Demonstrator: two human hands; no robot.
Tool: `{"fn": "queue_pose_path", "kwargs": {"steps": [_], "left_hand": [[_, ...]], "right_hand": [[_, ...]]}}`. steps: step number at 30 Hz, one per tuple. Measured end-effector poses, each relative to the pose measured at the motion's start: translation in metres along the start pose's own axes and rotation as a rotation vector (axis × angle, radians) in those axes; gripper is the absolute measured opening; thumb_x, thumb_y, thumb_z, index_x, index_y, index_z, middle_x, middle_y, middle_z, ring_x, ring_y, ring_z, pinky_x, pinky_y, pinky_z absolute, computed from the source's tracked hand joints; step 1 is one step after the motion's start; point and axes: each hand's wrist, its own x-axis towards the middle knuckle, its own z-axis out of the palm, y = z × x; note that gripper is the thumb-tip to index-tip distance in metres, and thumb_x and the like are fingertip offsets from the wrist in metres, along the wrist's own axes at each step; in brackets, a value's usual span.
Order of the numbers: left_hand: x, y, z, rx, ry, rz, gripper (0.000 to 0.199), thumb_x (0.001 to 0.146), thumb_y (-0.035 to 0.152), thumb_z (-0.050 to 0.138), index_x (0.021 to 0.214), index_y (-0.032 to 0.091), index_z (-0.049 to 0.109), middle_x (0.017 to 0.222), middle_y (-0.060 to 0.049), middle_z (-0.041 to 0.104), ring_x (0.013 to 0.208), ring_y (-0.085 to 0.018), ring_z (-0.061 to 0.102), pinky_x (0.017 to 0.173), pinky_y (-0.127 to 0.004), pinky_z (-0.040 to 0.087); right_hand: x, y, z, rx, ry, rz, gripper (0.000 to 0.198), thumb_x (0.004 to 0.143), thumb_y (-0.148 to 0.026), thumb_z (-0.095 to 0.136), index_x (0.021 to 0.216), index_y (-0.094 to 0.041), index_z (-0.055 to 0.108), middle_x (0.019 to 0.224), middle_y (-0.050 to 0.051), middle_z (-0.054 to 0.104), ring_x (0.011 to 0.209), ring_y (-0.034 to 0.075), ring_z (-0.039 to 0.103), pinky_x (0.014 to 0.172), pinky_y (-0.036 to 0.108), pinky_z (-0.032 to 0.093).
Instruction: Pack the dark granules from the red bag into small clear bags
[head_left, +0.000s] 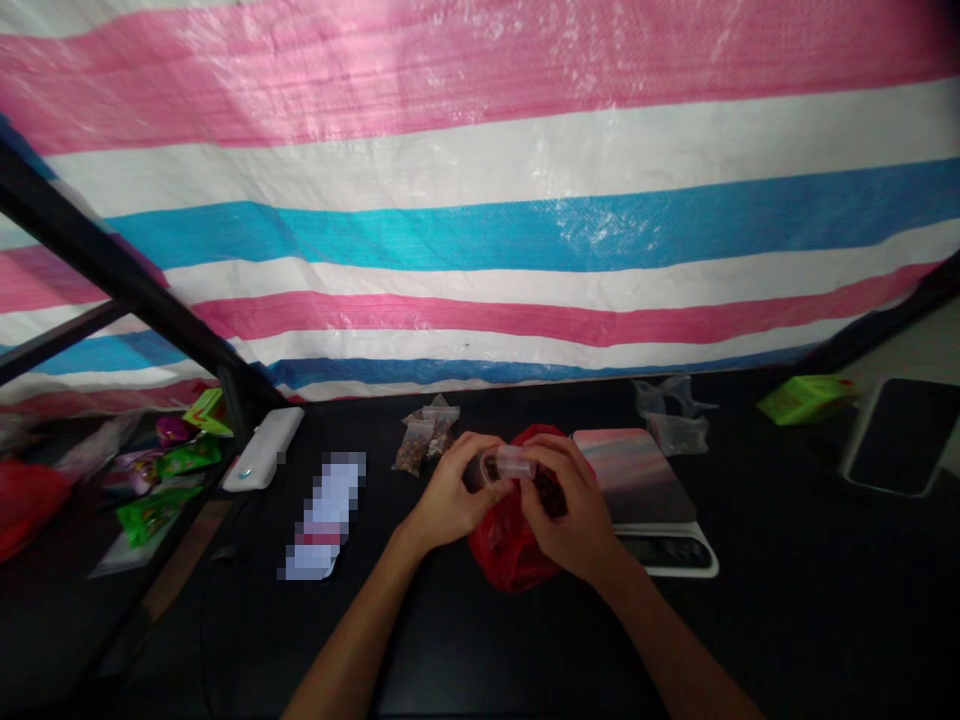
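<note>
Over the red bag [514, 558], the right hand [576, 512] pinches a clear tube [516, 461]; the left hand [456, 492] curls alongside, its exact hold I can't tell. Looks light, stiff, maybe slippery: gripping its sides should suit!

Bag [510, 555] is red, table [795, 600] blk, sheet [480, 235] striped pink/wht/blue, scale [651, 508] wht w/ pink-grey top [634, 475].
</note>
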Motion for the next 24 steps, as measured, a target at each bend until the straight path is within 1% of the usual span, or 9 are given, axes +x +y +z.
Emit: {"fn": "queue_pose_path", "kwargs": {"steps": [3,5,8,12,16,18,20,22,24], "left_hand": [[-0.001,0.000,-0.002,-0.028,-0.023,-0.011,0.029,0.093,0.035,0.069,0.116,0.018,0.064,0.111,-0.010,0.066,0.102,-0.024,0.062,0.094,-0.035,0.048],[-0.001,-0.001,-0.002,-0.039,-0.029,-0.011,0.028,0.094,0.035,0.067,0.115,0.018,0.064,0.110,-0.009,0.066,0.101,-0.023,0.062,0.093,-0.034,0.048],[-0.001,-0.002,0.002,-0.048,0.018,-0.023,0.028,0.095,0.035,0.064,0.117,0.019,0.061,0.106,-0.007,0.065,0.097,-0.021,0.061,0.088,-0.032,0.048],[-0.001,-0.003,0.009,0.008,0.096,-0.115,0.025,0.094,0.036,0.064,0.113,0.020,0.055,0.095,-0.002,0.059,0.084,-0.017,0.057,0.077,-0.028,0.045],[-0.002,-0.008,0.011,0.167,0.018,-0.197,0.029,0.083,0.025,0.072,0.104,0.022,0.052,0.088,0.002,0.056,0.078,-0.015,0.053,0.072,-0.027,0.041],[-0.002,-0.012,0.009,0.193,-0.043,-0.218,0.028,0.079,0.016,0.068,0.101,0.022,0.052,0.087,0.003,0.056,0.076,-0.015,0.053,0.069,-0.026,0.039],[-0.002,-0.014,0.007,0.162,-0.069,-0.227,0.026,0.076,0.010,0.062,0.097,0.022,0.052,0.085,0.004,0.055,0.075,-0.014,0.052,0.067,-0.026,0.037],[0.000,-0.014,0.005,0.076,-0.064,-0.211,0.024,0.076,0.007,0.057,0.094,0.021,0.050,0.082,0.004,0.052,0.073,-0.013,0.049,0.066,-0.025,0.036],[0.002,-0.011,0.003,-0.024,-0.039,-0.172,0.022,0.076,0.005,0.053,0.092,0.021,0.049,0.081,0.004,0.049,0.071,-0.012,0.047,0.065,-0.024,0.036]], "right_hand": [[0.003,0.005,-0.007,-0.017,0.070,0.056,0.031,0.089,-0.014,0.055,0.118,-0.024,0.057,0.116,0.010,0.061,0.108,0.025,0.062,0.095,0.042,0.051],[0.007,0.009,-0.014,-0.057,0.060,0.059,0.026,0.088,-0.015,0.054,0.112,-0.023,0.058,0.111,0.009,0.062,0.105,0.025,0.061,0.092,0.042,0.049],[0.012,0.016,-0.026,-0.154,-0.064,0.066,0.023,0.085,-0.013,0.053,0.105,-0.023,0.059,0.106,0.008,0.064,0.103,0.027,0.059,0.093,0.044,0.045],[0.013,0.028,-0.034,-0.259,-0.229,0.158,0.027,0.083,-0.010,0.053,0.106,-0.023,0.061,0.108,0.007,0.066,0.108,0.028,0.059,0.100,0.047,0.043],[0.008,0.039,-0.037,-0.256,-0.279,0.287,0.024,0.089,-0.015,0.054,0.110,-0.023,0.061,0.109,0.007,0.064,0.101,0.026,0.063,0.094,0.043,0.048],[0.006,0.039,-0.039,-0.175,-0.258,0.266,0.023,0.091,-0.016,0.054,0.112,-0.024,0.060,0.111,0.007,0.062,0.103,0.025,0.063,0.093,0.041,0.050],[0.006,0.035,-0.039,-0.069,-0.179,0.170,0.024,0.093,-0.015,0.055,0.114,-0.025,0.060,0.114,0.007,0.061,0.108,0.024,0.061,0.097,0.040,0.049],[0.007,0.029,-0.039,0.026,-0.100,0.087,0.026,0.094,-0.015,0.055,0.116,-0.026,0.060,0.116,0.007,0.062,0.111,0.024,0.060,0.098,0.040,0.049],[0.007,0.024,-0.036,0.095,-0.113,0.071,0.026,0.094,-0.013,0.056,0.116,-0.026,0.061,0.115,0.007,0.063,0.111,0.023,0.060,0.097,0.039,0.049]]}}
